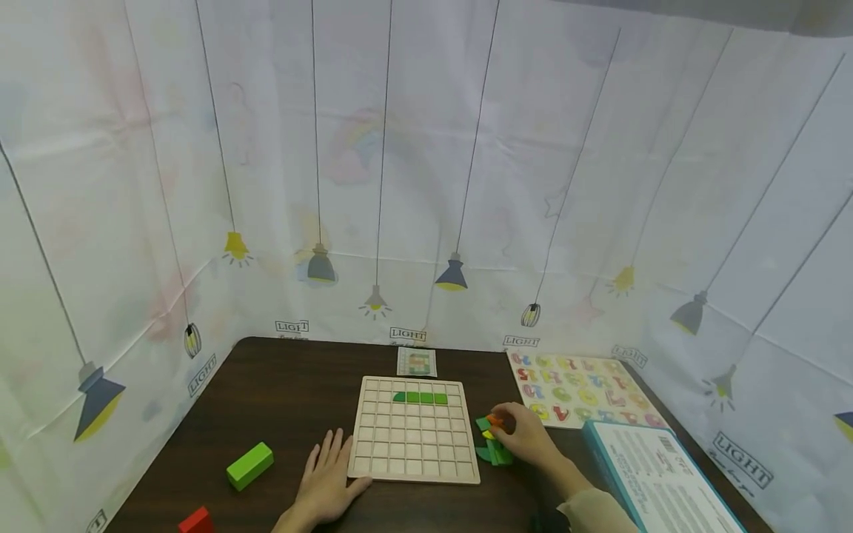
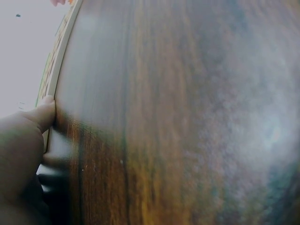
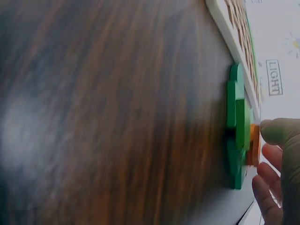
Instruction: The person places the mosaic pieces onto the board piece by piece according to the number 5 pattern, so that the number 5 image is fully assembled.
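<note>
A pale wooden grid board [image 1: 415, 444] lies on the dark table, with a row of green pieces [image 1: 426, 398] set in its upper cells. My left hand [image 1: 324, 481] rests flat on the table at the board's lower left corner, fingers spread; its thumb [image 2: 44, 115] touches the board's edge. To the right of the board is a small heap of green pieces [image 1: 494, 453] with a yellow piece [image 1: 488, 435]. My right hand [image 1: 523, 435] is over this heap, thumb and fingers curled at an orange piece [image 3: 254, 145], which they appear to pinch.
A small printed card [image 1: 417, 362] lies behind the board. At the right are a letter board [image 1: 593, 389] and a blue-edged white box [image 1: 660, 474]. A green block [image 1: 249, 466] and a red block [image 1: 196, 520] stand at the left. Printed curtains [image 1: 413, 185] surround the table.
</note>
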Demonstrator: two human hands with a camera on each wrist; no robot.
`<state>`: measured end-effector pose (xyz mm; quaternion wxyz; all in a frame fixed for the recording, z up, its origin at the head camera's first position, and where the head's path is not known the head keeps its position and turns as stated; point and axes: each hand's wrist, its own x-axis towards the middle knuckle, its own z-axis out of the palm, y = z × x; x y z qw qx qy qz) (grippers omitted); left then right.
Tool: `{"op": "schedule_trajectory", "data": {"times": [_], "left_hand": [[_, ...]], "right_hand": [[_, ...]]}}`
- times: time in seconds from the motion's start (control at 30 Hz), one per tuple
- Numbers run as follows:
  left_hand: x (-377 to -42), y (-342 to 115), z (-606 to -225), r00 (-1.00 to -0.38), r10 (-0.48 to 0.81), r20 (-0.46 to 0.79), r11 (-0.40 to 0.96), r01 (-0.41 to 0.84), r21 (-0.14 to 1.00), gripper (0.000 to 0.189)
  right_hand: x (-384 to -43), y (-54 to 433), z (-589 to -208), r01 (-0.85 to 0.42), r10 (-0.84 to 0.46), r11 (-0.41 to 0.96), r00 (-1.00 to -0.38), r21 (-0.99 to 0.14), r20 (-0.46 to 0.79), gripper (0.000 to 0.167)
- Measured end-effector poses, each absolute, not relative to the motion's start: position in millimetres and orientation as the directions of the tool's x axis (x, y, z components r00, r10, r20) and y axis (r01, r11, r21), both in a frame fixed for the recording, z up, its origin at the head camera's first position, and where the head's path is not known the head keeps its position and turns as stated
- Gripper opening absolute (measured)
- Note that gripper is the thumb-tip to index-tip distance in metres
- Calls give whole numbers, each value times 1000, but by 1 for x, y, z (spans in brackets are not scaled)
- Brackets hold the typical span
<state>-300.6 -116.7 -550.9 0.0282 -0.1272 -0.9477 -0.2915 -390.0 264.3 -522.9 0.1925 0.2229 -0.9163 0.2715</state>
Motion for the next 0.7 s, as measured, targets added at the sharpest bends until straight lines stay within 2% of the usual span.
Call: {"op": "schedule_trajectory", "data": {"times": [0.2,0.5,0.7], "left_hand": [[-299,-118,-545,-967,234,101,801,250,544,88],[-303,-115,-547,-968,243,62,815,238,528,89],[-303,-117,-550,-970,233,74,816,236,527,90]], "right_hand": [[-390,267,-526,-494,-285,737,-846,-461,450,24],[-389,270,-525,-497,-281,743,-839,-448,465,27],[-392,261,-521,-457,-241,752,-861,-475,447,29]]}}
